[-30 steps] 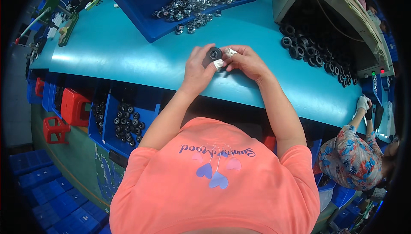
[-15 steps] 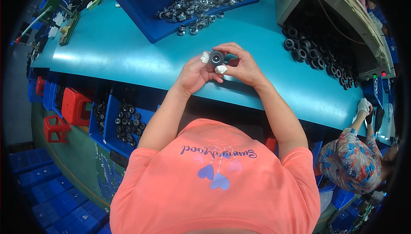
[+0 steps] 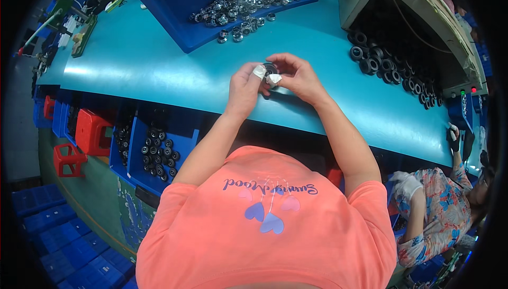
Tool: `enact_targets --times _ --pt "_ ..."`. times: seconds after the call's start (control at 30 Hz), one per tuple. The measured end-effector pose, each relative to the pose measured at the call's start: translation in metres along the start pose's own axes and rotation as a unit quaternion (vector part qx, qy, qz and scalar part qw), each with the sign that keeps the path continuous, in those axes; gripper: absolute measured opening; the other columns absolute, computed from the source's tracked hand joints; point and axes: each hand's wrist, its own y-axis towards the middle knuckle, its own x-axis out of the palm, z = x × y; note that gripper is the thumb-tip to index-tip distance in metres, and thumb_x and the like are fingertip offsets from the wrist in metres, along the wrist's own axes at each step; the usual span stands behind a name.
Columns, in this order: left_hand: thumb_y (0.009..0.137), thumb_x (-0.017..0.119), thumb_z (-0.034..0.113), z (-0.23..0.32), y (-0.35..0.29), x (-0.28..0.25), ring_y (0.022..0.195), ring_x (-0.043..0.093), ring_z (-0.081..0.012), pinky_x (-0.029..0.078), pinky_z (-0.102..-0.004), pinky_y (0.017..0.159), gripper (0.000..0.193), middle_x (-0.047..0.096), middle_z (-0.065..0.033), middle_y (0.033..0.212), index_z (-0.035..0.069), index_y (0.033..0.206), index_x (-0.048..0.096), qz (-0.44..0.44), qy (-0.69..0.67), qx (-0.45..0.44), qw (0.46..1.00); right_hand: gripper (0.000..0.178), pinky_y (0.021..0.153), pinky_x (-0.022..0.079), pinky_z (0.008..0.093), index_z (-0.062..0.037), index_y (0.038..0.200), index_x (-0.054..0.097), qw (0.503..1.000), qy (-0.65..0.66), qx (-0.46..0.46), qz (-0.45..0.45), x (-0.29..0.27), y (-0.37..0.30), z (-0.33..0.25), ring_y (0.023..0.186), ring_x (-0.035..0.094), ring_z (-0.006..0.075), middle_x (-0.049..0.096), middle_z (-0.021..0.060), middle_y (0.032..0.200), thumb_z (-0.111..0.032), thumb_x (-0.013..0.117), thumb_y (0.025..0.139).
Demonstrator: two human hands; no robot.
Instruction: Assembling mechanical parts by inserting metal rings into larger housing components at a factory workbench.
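Note:
Both my hands meet over the teal tabletop [image 3: 174,85], around a small black wheel [image 3: 271,69] that is mostly covered by my fingers. White wrapping covers both thumb tips. My left hand [image 3: 243,90] holds the wheel's left side, its wrapped thumb lying across the face. From the right, my right hand [image 3: 299,81] curls its fingers around the far side and presses its thumb near the lower edge. Whether the wheel is one piece or several parts is hidden.
A blue bin [image 3: 174,19] at the far side holds clear, shiny round parts, some spilled past its edge. Black rings [image 3: 389,69] lie by a pale machine housing [image 3: 455,37] on the right. Below the table edge, a blue tray [image 3: 137,154] holds black wheels. A gloved co-worker [image 3: 434,199] sits at right.
My left hand has turned inward, and its thumb now covers the wheel's face, which showed before. The co-worker's gloved hand has moved from the table edge toward their body.

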Motion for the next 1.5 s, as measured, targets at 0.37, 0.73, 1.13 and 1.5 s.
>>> enact_targets --times 0.37,0.73,1.13,1.5 --pt "0.104 0.048 0.020 0.005 -0.004 0.002 0.062 0.054 -0.0069 0.049 -0.0228 0.052 0.027 0.060 -0.0022 0.084 0.003 0.119 0.062 0.022 0.095 -0.010 0.995 0.052 0.083 0.053 0.0279 0.0037 0.133 0.055 0.992 0.077 0.098 -0.023 -0.003 -0.003 -0.009 0.092 0.065 0.0136 0.068 0.0084 0.104 -0.007 0.073 0.086" --pt "0.087 0.067 -0.002 0.021 -0.010 0.010 0.100 0.066 -0.0136 0.056 -0.0246 0.069 0.057 0.065 -0.0057 0.116 0.006 0.141 0.050 -0.038 0.025 -0.011 0.999 0.035 0.079 0.053 0.0249 0.0015 0.127 0.063 0.977 0.178 0.114 -0.030 -0.011 0.001 0.000 0.090 0.065 0.0116 0.069 0.0073 0.109 -0.017 0.063 0.097" --pt "0.086 0.066 -0.003 0.005 -0.009 0.006 0.093 0.065 -0.0098 0.054 -0.0222 0.068 0.048 0.067 -0.0031 0.107 0.003 0.133 0.058 -0.021 0.124 0.038 0.991 0.043 0.076 0.051 0.0230 0.0012 0.134 0.054 0.981 0.163 0.103 -0.023 -0.010 -0.002 0.000 0.084 0.062 0.0097 0.067 0.0062 0.106 -0.016 0.063 0.096" --pt "0.084 0.062 -0.009 0.001 -0.008 0.007 0.101 0.064 -0.0140 0.055 -0.0274 0.088 0.047 0.063 -0.0052 0.112 0.001 0.130 0.059 -0.012 0.183 0.100 0.978 0.042 0.074 0.051 0.0245 -0.0013 0.134 0.055 0.992 0.083 0.093 -0.031 -0.001 -0.001 -0.010 0.084 0.061 0.0094 0.067 0.0040 0.104 -0.016 0.063 0.095"
